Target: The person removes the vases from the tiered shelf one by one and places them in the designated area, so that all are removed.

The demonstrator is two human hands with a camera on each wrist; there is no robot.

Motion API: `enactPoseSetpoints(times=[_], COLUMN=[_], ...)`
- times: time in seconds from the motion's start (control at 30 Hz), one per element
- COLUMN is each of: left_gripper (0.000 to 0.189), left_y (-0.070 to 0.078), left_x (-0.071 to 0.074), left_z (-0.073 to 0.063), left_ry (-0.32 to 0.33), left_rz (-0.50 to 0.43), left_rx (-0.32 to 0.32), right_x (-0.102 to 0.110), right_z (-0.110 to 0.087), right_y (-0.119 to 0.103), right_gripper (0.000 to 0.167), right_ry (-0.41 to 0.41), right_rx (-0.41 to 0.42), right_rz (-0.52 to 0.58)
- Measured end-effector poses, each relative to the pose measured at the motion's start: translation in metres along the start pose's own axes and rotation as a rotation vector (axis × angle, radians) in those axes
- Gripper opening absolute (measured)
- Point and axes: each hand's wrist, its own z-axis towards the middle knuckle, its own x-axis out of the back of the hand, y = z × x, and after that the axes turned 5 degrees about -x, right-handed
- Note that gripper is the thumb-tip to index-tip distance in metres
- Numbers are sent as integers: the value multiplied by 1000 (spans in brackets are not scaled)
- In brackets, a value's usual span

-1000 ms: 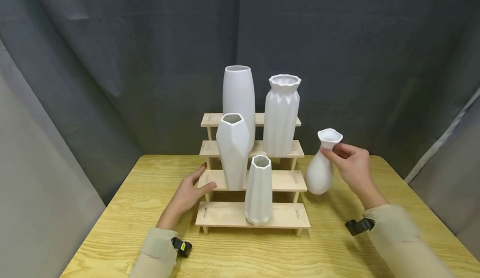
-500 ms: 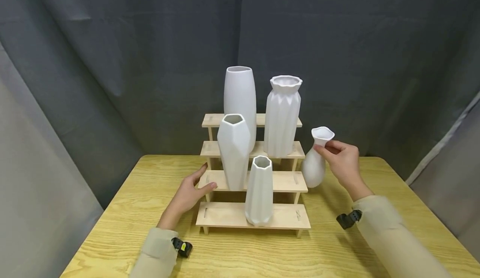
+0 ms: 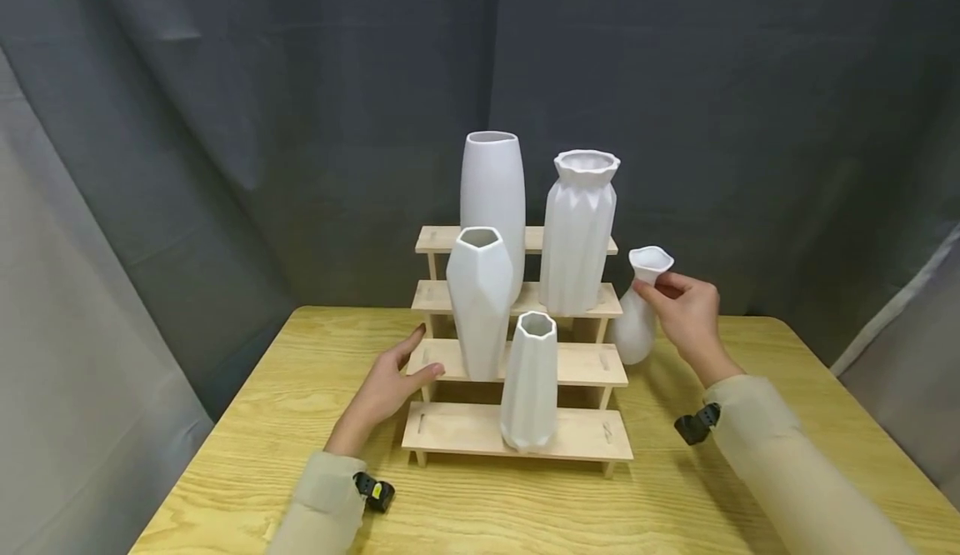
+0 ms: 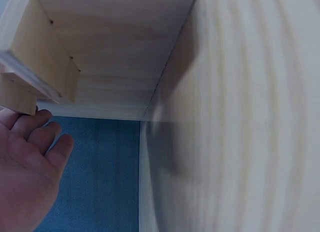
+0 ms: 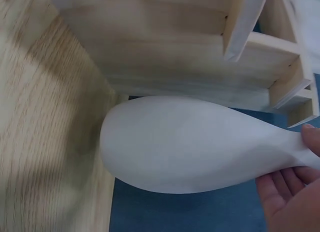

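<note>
My right hand (image 3: 687, 313) pinches a white bulb-bodied vase (image 3: 634, 330) by its narrow neck, just below the flared rim. This vase hangs slightly tilted beside the right end of the stepped wooden stand (image 3: 585, 363). In the right wrist view its rounded base (image 5: 145, 147) faces the tabletop, with the stand's boards behind it. My left hand (image 3: 390, 380) holds the stand's left end, thumb over the second-lowest step. The left wrist view has those fingers (image 4: 44, 134) at a wooden support beneath a board.
On the stand are a tall smooth vase (image 3: 493, 180), a pleated vase (image 3: 577, 242), a faceted vase (image 3: 480, 305) and a small ribbed vase (image 3: 529, 388). The wooden table (image 3: 480, 513) carries the stand. Grey curtains (image 3: 360, 122) hang behind.
My right hand has brought the bulb-bodied vase leftward and farther back, closer to the stand's right end. My left hand keeps its place on the stand. The head view has shifted slightly.
</note>
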Motion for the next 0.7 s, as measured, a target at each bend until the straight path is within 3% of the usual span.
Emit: enactPoseSetpoints(times=[0.4,0.7], left_gripper=[89,89], left_y=[0,1], left_x=[0,1], left_z=[0,-1], left_ry=[6,0], left_rz=[20,16], left_rx=[23,20], right_x=[-14,-24], right_z=[21,34], right_y=[12,16], right_gripper=[46,41], right_ry=[6,38], right_rx=[-79,-48], right_rz=[3,-28])
